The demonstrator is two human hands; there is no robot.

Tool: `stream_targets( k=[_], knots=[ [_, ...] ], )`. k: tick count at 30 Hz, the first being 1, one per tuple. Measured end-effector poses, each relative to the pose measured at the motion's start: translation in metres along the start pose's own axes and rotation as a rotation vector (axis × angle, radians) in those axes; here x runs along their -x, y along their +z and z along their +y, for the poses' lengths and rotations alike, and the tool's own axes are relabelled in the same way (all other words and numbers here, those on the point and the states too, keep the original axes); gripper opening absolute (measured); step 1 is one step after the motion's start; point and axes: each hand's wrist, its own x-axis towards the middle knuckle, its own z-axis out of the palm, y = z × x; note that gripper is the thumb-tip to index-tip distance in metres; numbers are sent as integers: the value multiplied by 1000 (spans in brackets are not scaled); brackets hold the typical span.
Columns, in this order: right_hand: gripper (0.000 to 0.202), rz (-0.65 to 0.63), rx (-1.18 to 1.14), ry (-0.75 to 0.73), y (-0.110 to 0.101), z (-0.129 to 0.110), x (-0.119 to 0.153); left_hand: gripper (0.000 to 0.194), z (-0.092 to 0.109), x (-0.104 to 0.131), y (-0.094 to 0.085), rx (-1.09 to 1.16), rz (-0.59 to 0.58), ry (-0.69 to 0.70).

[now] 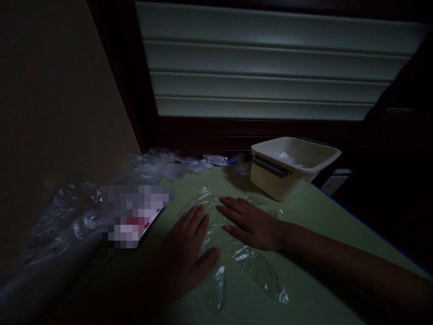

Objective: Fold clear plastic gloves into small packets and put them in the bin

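A thin, clear plastic bag [216, 237] lies spread on the green tabletop, with two long handle-like flaps pointing toward me. My left hand [189, 248] rests flat on its left side, fingers stretched forward and thumb out to the right. From the right, my right hand [248, 223] lies palm down across the bag's upper right part, its fingers extended and pointing left. Neither hand grips anything. Some of the bag's outline is hidden under both hands, and the dim light blurs its edges.
A cream plastic bin [270, 178] with dark handles stands at the back right, clear plastic inside it. Crumpled clear plastic [162, 164] is heaped along the back and left. A partly blurred packet [138, 216] lies left of my left hand. Slatted panels rise behind the table [304, 271].
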Motion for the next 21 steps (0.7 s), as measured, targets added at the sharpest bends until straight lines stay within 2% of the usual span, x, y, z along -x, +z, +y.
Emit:
stream_targets(
  k=[9,16,21],
  knots=[
    [63,-42,22,34,-5,4,7,55,-1,1,-2,-32,-55,3],
    [69,-73,102,162,-8,31,29,58,-3,3,4,-12,-32,6],
    [69,-40,169,227,-10,41,36,55,-2,1,-3,23,-68,4]
  ],
)
